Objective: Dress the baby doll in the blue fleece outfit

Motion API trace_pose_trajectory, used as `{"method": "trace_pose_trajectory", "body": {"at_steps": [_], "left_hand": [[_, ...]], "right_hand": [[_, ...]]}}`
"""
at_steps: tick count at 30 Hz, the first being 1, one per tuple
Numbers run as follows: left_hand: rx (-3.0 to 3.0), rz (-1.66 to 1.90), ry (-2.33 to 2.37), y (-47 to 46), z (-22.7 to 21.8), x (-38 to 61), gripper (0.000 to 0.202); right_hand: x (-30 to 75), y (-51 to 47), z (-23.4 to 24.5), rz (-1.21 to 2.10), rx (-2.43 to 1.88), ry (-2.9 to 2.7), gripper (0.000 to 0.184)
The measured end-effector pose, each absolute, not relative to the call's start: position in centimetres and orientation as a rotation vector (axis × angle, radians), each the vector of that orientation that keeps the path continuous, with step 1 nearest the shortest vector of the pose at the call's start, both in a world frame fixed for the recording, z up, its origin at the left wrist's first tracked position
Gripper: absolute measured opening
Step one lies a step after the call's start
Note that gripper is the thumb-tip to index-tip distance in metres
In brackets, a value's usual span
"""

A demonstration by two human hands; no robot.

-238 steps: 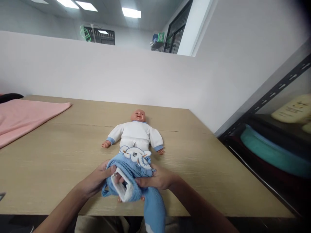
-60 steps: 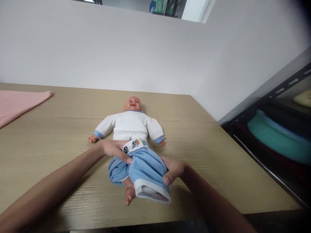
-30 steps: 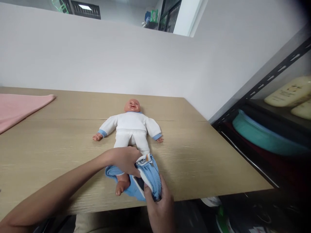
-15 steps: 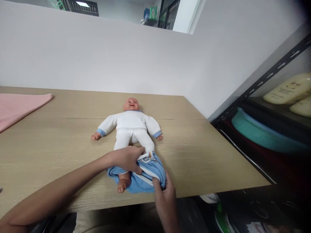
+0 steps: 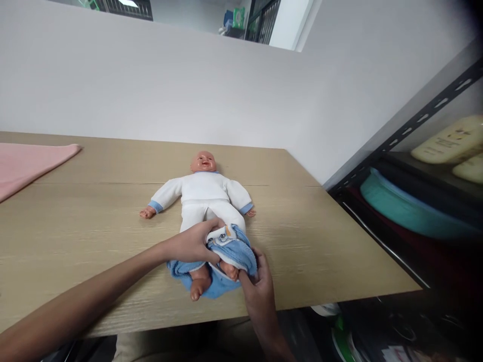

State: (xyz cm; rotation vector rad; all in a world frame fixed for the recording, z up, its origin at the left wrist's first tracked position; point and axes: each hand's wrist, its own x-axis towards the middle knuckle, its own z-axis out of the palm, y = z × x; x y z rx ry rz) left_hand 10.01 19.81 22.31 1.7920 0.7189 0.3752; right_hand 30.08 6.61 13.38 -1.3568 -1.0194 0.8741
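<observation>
Blue pants (image 5: 234, 252) are being held, bunched low on a doll (image 5: 206, 188) that is being supported on its back by a table (image 5: 320, 246). Their printed side is being grasped by the left hand (image 5: 195, 244); the side beside one protruding foot (image 5: 228, 270) is being gripped by the right hand (image 5: 261, 286). At far left, the tabletop is being partly covered by a pink cloth (image 5: 30, 163).

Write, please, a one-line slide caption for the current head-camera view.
Left hand and right hand hold blue terry trousers around the lower legs of a baby doll lying on a table.
</observation>
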Motion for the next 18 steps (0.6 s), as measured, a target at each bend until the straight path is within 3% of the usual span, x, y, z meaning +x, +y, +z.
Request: {"method": "trace_pose_trajectory", "body": {"at_steps": [4,9,13,18], "left_hand": [[1.804,0.376,0.601,20.5,23.0,9.6,0.043],[1.816,0.341,0.478,21.9,22.0,8.9,0.038],[1.819,0.382,0.477,22.2,21.5,9.0,0.038],[2.007,0.427,0.693,20.8,22.6,8.7,0.058]], "right_hand": [[31.1,8.0,14.5,0.781,-1.360,-1.097,0.044],[34.1,10.6,15.1,0.856,-1.380,-1.362,0.025],[36.2,12.7,16.1,0.968,-1.326,-1.616,0.030],[38.1,14.4,19.2,1.030,-1.072,-1.914,0.047]]}}
